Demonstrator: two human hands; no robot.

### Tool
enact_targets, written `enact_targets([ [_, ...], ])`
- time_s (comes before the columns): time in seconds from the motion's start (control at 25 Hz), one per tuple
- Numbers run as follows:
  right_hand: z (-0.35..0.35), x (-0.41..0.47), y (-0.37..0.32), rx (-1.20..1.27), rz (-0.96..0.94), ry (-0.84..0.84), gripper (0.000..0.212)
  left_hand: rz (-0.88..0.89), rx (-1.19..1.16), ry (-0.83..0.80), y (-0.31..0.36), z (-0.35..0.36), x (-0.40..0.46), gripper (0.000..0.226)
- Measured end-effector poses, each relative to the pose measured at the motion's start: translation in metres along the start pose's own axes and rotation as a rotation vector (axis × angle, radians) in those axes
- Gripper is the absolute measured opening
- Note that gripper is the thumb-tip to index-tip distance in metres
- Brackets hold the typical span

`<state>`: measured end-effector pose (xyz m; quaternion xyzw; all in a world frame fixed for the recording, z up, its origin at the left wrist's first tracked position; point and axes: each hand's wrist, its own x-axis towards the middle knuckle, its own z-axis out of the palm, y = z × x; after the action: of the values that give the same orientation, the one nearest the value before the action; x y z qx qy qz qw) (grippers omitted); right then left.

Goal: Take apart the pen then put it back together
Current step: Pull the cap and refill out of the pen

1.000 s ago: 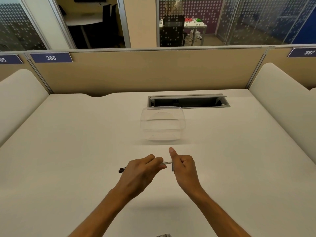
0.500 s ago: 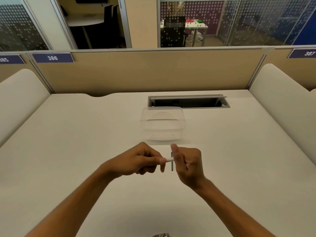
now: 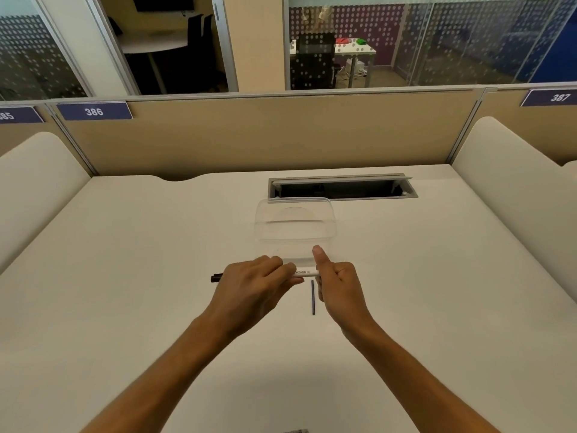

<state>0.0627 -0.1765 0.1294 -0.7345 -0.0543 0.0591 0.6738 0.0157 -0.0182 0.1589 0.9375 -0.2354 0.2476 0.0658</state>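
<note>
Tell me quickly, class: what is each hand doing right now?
Left hand: grips the white marker pen.
Right hand: fingers curled at the pen's end, thumb raised.

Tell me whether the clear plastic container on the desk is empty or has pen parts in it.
Empty, as far as shows: nothing is visible through the clear container. The thin dark rod is outside it, nearer the person.

The left hand (image 3: 253,287) is covering most of the pen (image 3: 304,273), leaving only its dark tip at the left and a short white stretch with partly readable print. The right hand (image 3: 338,284) is hiding the pen's right end and its own curled fingers. A small dark object (image 3: 296,430) is being cut off by the bottom edge, too little showing to identify.
</note>
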Motion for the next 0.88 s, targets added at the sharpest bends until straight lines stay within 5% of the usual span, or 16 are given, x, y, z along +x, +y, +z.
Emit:
enact_targets([
  [0.2, 0.001, -0.004, -0.004, 0.018, -0.273, 0.067, 0.055, -0.152, -0.265, -0.164, -0.002, -0.018, 0.009, 0.037],
  [0.36, -0.003, -0.006, -0.014, -0.131, -0.772, 0.064, 0.057, -0.375, -0.97, -0.464, -0.017, -0.042, 0.022, 0.037],
  [0.44, -0.005, -0.004, -0.017, -0.204, -0.963, 0.055, 0.053, -0.384, -1.114, -0.57, -0.022, -0.048, 0.023, 0.035],
  [0.56, -0.004, 0.0, -0.02, -0.107, -0.693, 0.065, 0.052, -0.388, -0.912, -0.392, -0.014, -0.044, 0.024, 0.034],
  [0.76, 0.007, 0.011, -0.021, -0.021, 0.121, -0.002, 0.055, 0.023, 0.079, -0.102, -0.009, -0.03, 0.019, 0.019],
  [0.88, 0.008, 0.016, -0.023, -0.013, 0.204, -0.02, 0.053, 0.067, 0.171, -0.059, -0.008, -0.026, 0.019, 0.016],
])
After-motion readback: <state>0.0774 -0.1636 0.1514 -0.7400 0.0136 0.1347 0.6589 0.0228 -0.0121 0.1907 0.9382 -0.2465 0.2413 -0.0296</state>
